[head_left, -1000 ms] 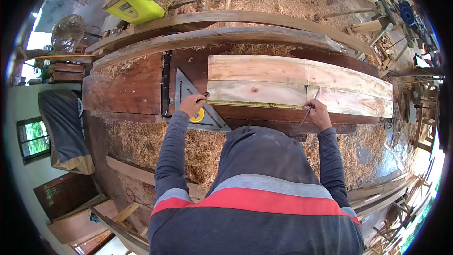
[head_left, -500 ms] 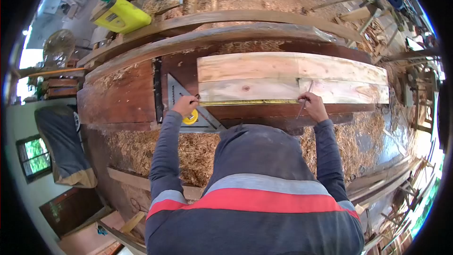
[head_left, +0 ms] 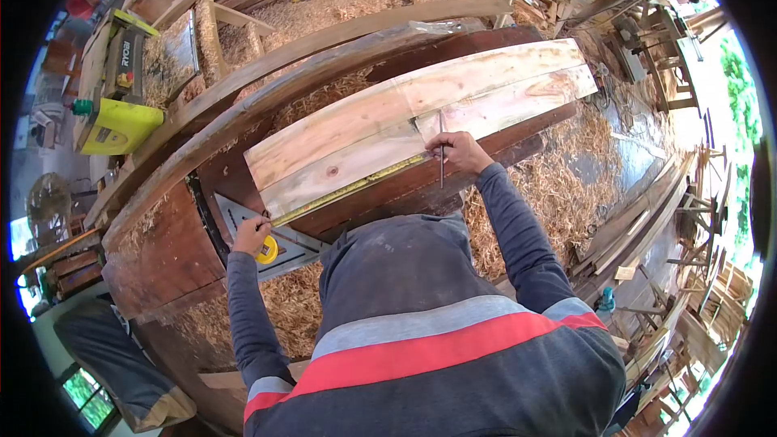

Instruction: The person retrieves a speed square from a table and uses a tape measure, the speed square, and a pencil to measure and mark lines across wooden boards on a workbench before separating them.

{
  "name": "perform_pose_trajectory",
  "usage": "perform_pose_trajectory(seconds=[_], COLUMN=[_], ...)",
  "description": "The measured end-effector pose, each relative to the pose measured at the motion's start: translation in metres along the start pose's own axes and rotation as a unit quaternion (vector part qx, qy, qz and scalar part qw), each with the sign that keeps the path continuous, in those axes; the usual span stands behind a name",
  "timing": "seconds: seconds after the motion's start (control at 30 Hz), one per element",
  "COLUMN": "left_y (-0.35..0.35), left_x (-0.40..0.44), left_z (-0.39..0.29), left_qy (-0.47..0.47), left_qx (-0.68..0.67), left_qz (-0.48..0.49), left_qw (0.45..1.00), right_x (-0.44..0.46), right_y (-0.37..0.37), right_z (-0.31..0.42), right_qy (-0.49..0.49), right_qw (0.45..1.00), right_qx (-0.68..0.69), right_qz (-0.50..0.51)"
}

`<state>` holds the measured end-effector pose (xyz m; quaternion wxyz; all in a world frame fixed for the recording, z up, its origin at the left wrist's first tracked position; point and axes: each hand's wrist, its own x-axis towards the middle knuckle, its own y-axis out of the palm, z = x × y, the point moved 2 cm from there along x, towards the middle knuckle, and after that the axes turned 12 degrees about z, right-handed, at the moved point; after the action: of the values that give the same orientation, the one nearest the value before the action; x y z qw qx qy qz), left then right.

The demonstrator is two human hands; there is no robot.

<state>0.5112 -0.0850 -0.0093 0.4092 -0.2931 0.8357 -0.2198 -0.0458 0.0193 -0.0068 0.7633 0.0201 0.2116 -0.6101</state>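
Observation:
Two pale boards, seen as a panel [head_left: 356, 133], lie edge to edge on a dark wooden workbench [head_left: 166, 235]. Along the panel's near edge stretches a yellow tape measure [head_left: 348, 188]. My left hand [head_left: 249, 236] is closed at the panel's left corner, pinching the tape, with its round yellow case [head_left: 265, 250] beside the fingers. Beneath that hand lies a grey triangular square [head_left: 291, 249]. My right hand [head_left: 458, 151] is closed around a thin pencil [head_left: 442, 171] at the near edge, close to the tape's other end. Its fingers partly hide the tape there.
Long curved timbers [head_left: 324, 53] run behind the panel. A lime-green Ryobi machine [head_left: 121, 125] stands at the far left. Wood shavings [head_left: 558, 170] cover the floor, and stacked planks [head_left: 627, 218] lie to the right.
The head view has turned, so the bench and panel now slant up to the right. Both hands keep their places along the tape, and the pencil looks more upright in view.

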Motion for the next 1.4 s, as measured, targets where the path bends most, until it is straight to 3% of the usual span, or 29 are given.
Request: perform_pose_trajectory(seconds=[0.2, 0.63, 0.7, 0.77, 0.93, 1.1, 1.17, 1.23, 1.33, 1.4], left_y=[0.000, 0.004, 0.010, 0.001, -0.003, -0.003, 0.002, 0.002, -0.010, -0.016], left_x=[0.001, -0.002, 0.001, -0.002, -0.006, -0.008, -0.004, -0.004, -0.004, -0.004], left_z=[0.004, 0.001, 0.018, -0.001, -0.022, -0.020, -0.007, 0.000, -0.021, -0.025], left_qy=[-0.030, -0.010, -0.005, 0.007, -0.053, -0.039, -0.018, 0.017, -0.012, -0.030], left_qx=[-0.024, 0.020, -0.036, 0.061, 0.025, 0.021, 0.020, 0.017, 0.016, 0.001], left_qz=[0.021, -0.007, -0.005, -0.016, -0.012, -0.017, -0.020, -0.055, -0.057, -0.071], left_qw=[0.999, 1.000, 0.999, 0.998, 0.998, 0.999, 0.999, 0.998, 0.998, 0.997], right_x=[-0.002, -0.005, -0.002, 0.003, 0.000, 0.004, 0.005, 0.009, 0.010, 0.015], right_y=[0.000, -0.004, -0.004, -0.004, 0.003, 0.008, 0.010, 0.009, 0.008, 0.008], right_z=[-0.006, -0.002, -0.001, -0.014, -0.002, 0.006, 0.017, 0.009, 0.021, 0.024], right_qy=[0.015, 0.029, 0.042, 0.015, 0.042, 0.055, -0.048, -0.087, -0.044, -0.086], right_qw=[0.994, 0.992, 0.995, 0.999, 0.997, 0.998, 0.990, 0.975, 0.970, 0.963], right_qx=[0.110, 0.119, 0.082, 0.014, 0.062, 0.015, -0.132, -0.204, -0.238, -0.254], right_qz=[0.003, 0.027, 0.023, 0.028, 0.014, 0.012, 0.010, 0.015, 0.013, 0.005])
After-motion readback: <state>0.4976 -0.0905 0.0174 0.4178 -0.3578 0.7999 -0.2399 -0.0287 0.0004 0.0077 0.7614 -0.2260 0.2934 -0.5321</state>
